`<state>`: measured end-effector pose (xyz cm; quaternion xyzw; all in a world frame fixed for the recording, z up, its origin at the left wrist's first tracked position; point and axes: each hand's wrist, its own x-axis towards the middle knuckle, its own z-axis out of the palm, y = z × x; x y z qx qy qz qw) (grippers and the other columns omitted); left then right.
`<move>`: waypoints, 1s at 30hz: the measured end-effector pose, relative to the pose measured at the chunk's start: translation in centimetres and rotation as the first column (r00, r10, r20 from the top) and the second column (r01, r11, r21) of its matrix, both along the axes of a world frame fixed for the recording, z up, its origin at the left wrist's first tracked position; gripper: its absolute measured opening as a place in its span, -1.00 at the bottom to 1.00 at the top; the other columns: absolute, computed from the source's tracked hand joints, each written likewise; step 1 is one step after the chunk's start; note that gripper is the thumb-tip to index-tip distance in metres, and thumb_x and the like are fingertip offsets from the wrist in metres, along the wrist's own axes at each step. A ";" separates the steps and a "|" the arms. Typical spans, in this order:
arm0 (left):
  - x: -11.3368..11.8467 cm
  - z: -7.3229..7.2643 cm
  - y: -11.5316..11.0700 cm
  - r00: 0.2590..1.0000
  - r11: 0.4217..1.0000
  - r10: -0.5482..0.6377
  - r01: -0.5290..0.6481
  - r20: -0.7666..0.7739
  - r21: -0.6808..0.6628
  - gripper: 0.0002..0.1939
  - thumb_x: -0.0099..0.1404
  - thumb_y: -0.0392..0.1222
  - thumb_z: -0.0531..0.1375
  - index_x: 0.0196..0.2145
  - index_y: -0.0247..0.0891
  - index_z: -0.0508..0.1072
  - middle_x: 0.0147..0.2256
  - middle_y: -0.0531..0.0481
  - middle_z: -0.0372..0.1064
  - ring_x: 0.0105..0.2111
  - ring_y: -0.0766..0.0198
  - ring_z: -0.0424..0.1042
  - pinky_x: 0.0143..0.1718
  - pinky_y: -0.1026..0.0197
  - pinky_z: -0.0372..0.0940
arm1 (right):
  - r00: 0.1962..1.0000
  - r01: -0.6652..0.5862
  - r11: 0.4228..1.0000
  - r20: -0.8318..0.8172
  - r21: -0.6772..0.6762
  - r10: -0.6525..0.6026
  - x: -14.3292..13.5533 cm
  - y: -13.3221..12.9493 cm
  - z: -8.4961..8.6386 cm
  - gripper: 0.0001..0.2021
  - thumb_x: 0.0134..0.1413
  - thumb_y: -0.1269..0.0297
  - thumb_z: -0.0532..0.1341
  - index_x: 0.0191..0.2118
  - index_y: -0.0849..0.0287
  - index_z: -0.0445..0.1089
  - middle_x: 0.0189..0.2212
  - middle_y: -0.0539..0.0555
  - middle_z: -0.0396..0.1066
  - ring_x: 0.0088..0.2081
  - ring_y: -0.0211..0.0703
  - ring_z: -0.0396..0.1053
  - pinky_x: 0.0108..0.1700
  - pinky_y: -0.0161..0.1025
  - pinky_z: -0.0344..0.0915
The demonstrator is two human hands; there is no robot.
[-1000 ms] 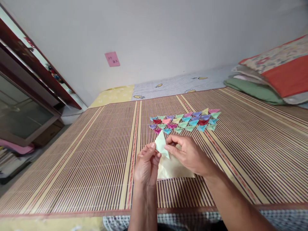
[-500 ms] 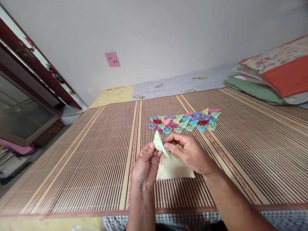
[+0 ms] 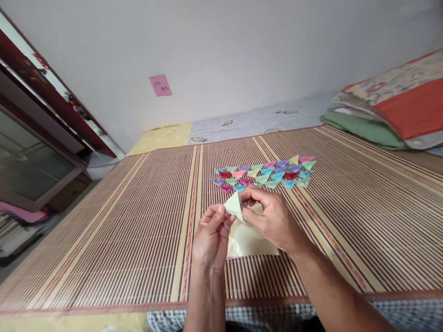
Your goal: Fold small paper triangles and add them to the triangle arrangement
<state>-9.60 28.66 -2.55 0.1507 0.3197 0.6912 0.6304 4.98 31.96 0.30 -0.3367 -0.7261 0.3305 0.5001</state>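
Note:
Between my two hands is a small pale green folded paper [image 3: 234, 205], roughly a triangle, held above the mat. My left hand [image 3: 212, 233] pinches its left corner between thumb and fingers. My right hand [image 3: 272, 214] has its thumb and bent fingers closed on the paper's right edge; the fingertips are partly hidden. Beneath the hands lies a pale yellow, slightly shiny sheet [image 3: 254, 242], partly covered by the right hand. Just beyond them, several small folded paper boats [image 3: 265, 172] in many colours stand in rows.
All this rests on a striped bamboo mat [image 3: 138, 240]. Folded bedding and a cushion [image 3: 408, 110] are stacked at the far right. A pink note [image 3: 160, 85] is stuck on the wall [image 3: 242, 50]. A glass-fronted cabinet [image 3: 31, 157] stands at the left.
The green paper has been turned between my fingers: it was a narrow, tilted shape and now shows a broader triangular face. Both hands remain on it in nearly the same place.

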 end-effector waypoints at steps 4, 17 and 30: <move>0.4 0.2 -0.1 0.998 0.999 -0.052 0.053 -0.025 0.005 -0.67 -0.16 -0.21 0.62 -0.47 -0.37 0.62 -0.52 0.02 0.50 -0.51 0.43 0.48 -0.35 0.42 0.47 | 0.995 -0.076 0.997 -0.066 -0.033 0.073 0.0 0.0 -0.2 -0.80 0.02 0.59 0.22 -0.35 0.14 0.50 -0.45 -0.07 0.45 -0.41 -0.26 0.36 -0.34 -0.33 0.27; 1.5 1.3 -1.1 0.965 0.999 -0.048 0.047 -0.258 -0.007 -0.60 0.03 0.04 0.52 -0.30 -0.34 0.66 -0.43 -0.06 0.55 -0.41 0.25 0.51 -0.26 0.19 0.47 | 0.998 0.047 0.996 -0.049 0.073 -0.043 -1.8 0.1 -2.1 -0.68 0.04 0.67 0.19 -0.30 0.10 0.59 -0.36 0.00 0.39 -0.30 -0.18 0.41 -0.27 -0.25 0.30; 0.3 -0.4 -0.1 0.986 1.000 -0.005 0.002 -0.165 -0.021 -0.60 -0.16 -0.19 0.59 -0.36 -0.38 0.64 -0.46 -0.10 0.60 -0.47 0.20 0.58 -0.38 0.23 0.47 | 0.994 -0.084 0.995 0.078 0.055 0.080 -1.2 0.6 -2.1 -0.60 0.12 0.67 0.16 -0.09 0.07 0.56 -0.17 0.05 0.50 -0.05 -0.08 0.47 0.03 -0.09 0.37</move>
